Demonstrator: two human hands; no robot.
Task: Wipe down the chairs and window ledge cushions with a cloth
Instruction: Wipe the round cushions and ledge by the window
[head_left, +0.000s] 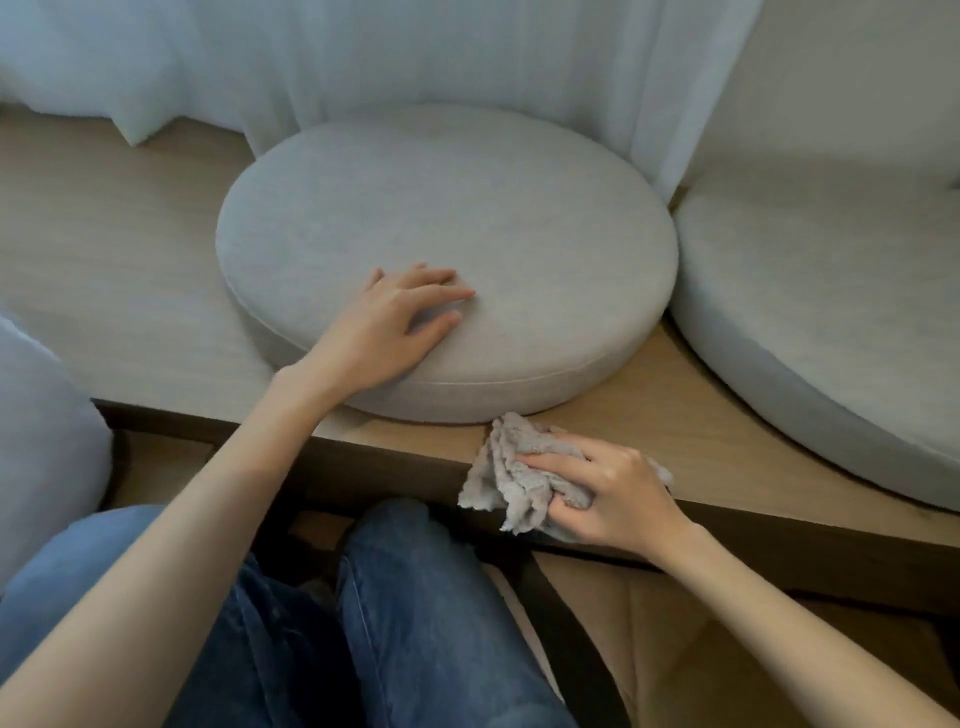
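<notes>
Terry-pile grey cloth (524, 475), soft and light, sits bunched in right hand's (608, 488) curled fingers at ledge (649, 415) edge; left hand (387, 325) rests flat-fingered on round cushion (447, 228), likely light, best steadied at rim.

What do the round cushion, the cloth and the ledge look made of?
Round cushion: woven grey fabric, matte, piped seam round its edge. Cloth: fluffy grey microfibre or terry, judging by its nap. Ledge: light wood or wood-look laminate, faint grain.
</notes>
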